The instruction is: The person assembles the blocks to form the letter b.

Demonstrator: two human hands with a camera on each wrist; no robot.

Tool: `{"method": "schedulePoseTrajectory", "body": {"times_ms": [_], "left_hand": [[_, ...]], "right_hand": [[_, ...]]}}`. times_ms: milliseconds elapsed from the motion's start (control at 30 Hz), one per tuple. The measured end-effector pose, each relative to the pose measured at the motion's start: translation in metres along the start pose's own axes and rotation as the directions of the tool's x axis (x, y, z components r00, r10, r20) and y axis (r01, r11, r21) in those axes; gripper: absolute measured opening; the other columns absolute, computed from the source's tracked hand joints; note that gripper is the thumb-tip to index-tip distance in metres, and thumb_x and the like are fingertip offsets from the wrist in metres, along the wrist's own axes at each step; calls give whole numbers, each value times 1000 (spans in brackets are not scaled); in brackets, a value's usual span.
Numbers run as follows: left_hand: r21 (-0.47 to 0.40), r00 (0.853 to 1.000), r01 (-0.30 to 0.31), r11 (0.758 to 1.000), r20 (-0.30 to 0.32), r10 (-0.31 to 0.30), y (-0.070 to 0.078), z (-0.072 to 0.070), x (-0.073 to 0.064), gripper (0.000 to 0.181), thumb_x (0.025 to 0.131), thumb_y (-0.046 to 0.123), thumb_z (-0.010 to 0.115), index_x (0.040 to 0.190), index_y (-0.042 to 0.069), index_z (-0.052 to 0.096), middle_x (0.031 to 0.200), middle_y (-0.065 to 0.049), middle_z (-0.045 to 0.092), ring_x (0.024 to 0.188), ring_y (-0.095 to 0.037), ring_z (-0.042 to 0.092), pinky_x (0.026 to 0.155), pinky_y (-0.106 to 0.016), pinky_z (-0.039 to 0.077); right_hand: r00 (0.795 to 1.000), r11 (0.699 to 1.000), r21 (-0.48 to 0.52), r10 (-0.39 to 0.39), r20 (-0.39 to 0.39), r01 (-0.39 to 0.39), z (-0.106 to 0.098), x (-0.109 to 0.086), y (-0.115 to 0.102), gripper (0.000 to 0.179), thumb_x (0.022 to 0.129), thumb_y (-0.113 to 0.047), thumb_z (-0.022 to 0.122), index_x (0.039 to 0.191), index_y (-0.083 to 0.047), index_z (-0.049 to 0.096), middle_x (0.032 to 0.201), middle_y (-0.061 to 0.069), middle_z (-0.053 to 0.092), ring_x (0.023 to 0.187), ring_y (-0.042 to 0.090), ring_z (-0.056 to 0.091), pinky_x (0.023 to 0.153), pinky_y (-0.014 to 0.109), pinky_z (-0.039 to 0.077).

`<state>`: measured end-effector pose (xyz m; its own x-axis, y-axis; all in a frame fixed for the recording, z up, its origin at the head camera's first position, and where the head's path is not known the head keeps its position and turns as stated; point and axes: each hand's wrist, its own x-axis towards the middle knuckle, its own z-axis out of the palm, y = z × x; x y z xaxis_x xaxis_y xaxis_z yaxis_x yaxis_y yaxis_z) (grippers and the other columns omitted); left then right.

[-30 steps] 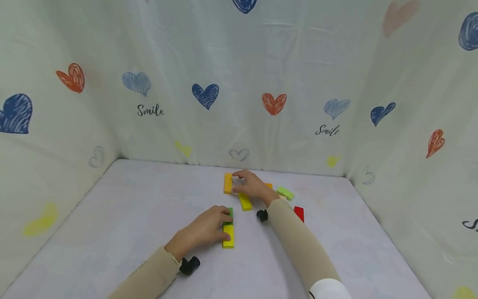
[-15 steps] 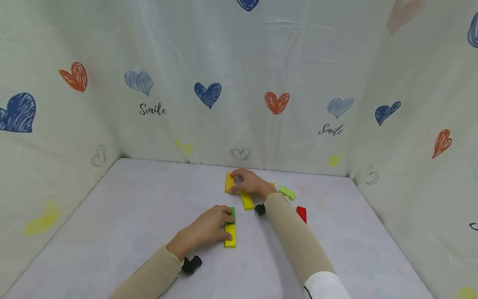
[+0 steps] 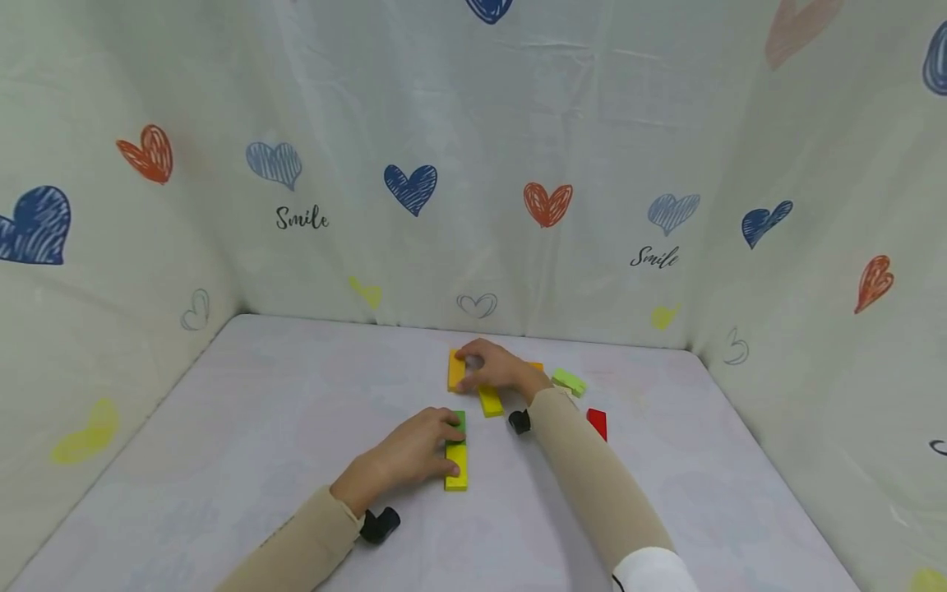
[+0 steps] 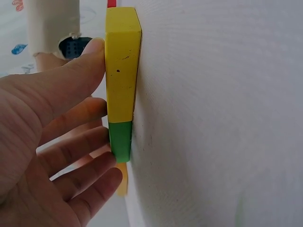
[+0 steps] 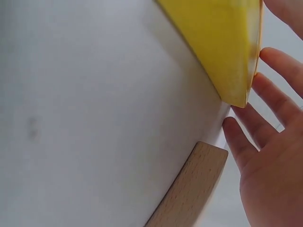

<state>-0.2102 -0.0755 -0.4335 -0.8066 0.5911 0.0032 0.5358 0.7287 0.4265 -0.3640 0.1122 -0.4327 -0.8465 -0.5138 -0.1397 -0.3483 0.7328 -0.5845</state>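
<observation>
My left hand point(image 3: 407, 448) rests its fingertips on a green block point(image 4: 120, 142) and its thumb on a yellow block point(image 4: 120, 71). These two lie end to end in a line. Farther back, the fingertips and thumb of my right hand point(image 3: 499, 366) touch the right side of an orange-yellow block point(image 3: 455, 372). Its fingers look nearly straight in the right wrist view. Under that hand, partly covered, lies a second yellow block point(image 3: 490, 401), slightly angled.
To the right, partly behind the forearm, lie a light green block point(image 3: 568, 381), an orange block point(image 3: 538, 365) and a red block point(image 3: 597, 423). A plain wooden block point(image 5: 189, 189) shows in the right wrist view. A pale curtain with hearts point(image 3: 473, 247) borders the white table point(image 3: 296, 370).
Over the last half second the orange-yellow block and my right hand have shifted slightly toward me. My left hand stays on the green and yellow blocks.
</observation>
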Motion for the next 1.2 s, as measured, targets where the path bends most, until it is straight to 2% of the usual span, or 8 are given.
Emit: {"method": "schedulePoseTrajectory", "body": {"times_ms": [267,500,767,1200], "left_hand": [[-3,1000,1,1000,4,-1,-1,-1,-1,48,80,33,77,120,9,68,129,-4,54,121,-23,48,103,-40,42],[-10,1000,4,1000,6,-4,-1,-1,-1,48,80,34,77,121,10,67,131,-3,53,122,-22,47,104,-40,41],[-10,1000,-6,1000,7,6,0,0,-1,49,81,34,76,122,9,66,132,-4,52,126,-24,45,106,-41,39],[-21,1000,-15,1000,7,15,0,0,-2,49,81,33,77,122,9,66,135,-4,51,129,-25,43,107,-42,38]], "right_hand": [[998,997,-53,-46,43,49,3,-6,-1,64,73,-46,80,130,-26,59,142,-5,44,133,21,36,113,45,26],[998,996,-69,-53,31,55,4,-9,0,60,77,-45,77,130,-25,58,141,-5,45,133,21,37,113,44,26],[997,996,-65,-66,35,68,6,-21,-2,62,76,-45,79,130,-25,59,140,-6,45,132,19,38,113,42,28],[996,993,-89,-77,46,81,8,-29,-8,64,77,-42,79,133,-22,56,141,-3,45,131,20,38,112,43,28]]}}
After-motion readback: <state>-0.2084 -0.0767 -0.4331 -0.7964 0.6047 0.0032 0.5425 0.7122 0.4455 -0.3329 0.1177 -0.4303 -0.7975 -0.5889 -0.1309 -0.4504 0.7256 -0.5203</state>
